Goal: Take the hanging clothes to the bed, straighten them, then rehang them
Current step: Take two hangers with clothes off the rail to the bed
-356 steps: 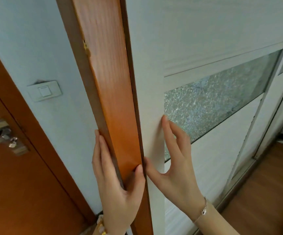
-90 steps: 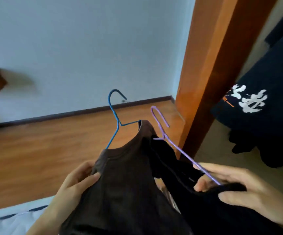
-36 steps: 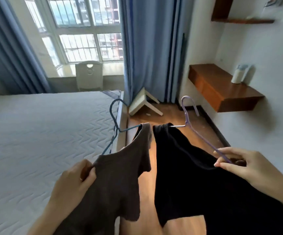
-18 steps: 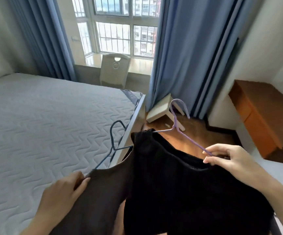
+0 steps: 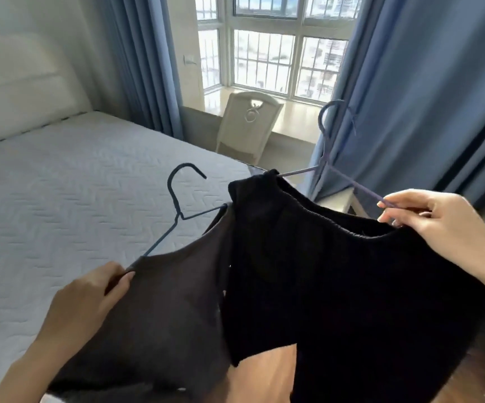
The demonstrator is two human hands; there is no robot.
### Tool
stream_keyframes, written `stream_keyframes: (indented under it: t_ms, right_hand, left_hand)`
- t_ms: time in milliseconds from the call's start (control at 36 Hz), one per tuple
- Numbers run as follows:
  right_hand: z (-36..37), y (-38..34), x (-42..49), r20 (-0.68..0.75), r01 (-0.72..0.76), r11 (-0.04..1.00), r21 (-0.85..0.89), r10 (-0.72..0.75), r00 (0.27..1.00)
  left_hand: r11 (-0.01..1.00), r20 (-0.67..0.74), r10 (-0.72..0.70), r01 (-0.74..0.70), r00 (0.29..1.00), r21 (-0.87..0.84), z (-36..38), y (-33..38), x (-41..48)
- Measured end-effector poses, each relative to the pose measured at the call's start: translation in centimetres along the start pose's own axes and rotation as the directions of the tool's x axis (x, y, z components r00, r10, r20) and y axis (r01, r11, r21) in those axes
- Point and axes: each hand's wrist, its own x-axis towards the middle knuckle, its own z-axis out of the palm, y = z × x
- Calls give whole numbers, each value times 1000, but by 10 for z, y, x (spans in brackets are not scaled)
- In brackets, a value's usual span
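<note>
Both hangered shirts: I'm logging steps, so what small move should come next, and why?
Probably lower both onto the bed. The left hand grips the brown shirt at its dark blue hanger, the right hand pinches the purple hanger of the black shirt; both hang in the air, not yet laid down.

A home bedroom.
A bed (image 5: 61, 199) is seen beside the left grip (image 5: 87, 301); curtains (image 5: 424, 82) and window (image 5: 264, 62) beyond.

brown shirt (image 5: 162, 315): carried from wardrobe to bed (image 5: 61, 199) edge; black shirt (image 5: 337, 286): alongside; purple hanger (image 5: 357, 185): now before curtain (image 5: 424, 97)
</note>
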Motion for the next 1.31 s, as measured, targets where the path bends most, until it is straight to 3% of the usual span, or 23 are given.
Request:
stream_keyframes:
  t_ms: [306,361,417,556,639,806,944,1111,1306]
  right_hand:
    - [-51,74,259,276,180,981,79,-195,941]
    - [-47,70,304,264,216,970,113,-239,935]
    - [-36,66,338,353,146,968,203,-211,912]
    - [5,89,435,367,187,961,203,-252,895]
    - [40,97,478,339,191,935,299,-291,895]
    - [136,78,589,420,294,953,77,-299,857]
    - [219,77,679,508,336,937,92,-334,794]
    - [327,66,769,465,151,980,133,-196,863]
    - [455,41,850,516,292,956,-12,-244,821]
  left_hand:
    - [961,-146,-145,175,979,214,32,65,113]
    - [954,-152,-170,201,974,220,29,65,130]
    - [953,-152,-166,198,974,230,31,59,148]
    - [911,-188,-191,246,963,332,41,41,204]
    - [876,-200,-210,275,957,396,50,17,236]
    - [832,-185,-344,390,920,394,70,-43,300]
    - [772,-165,-463,488,871,408,74,-98,344]
    - [700,-232,-494,542,838,465,60,-156,384]
    - [640,-260,-572,621,778,452,77,-232,443]
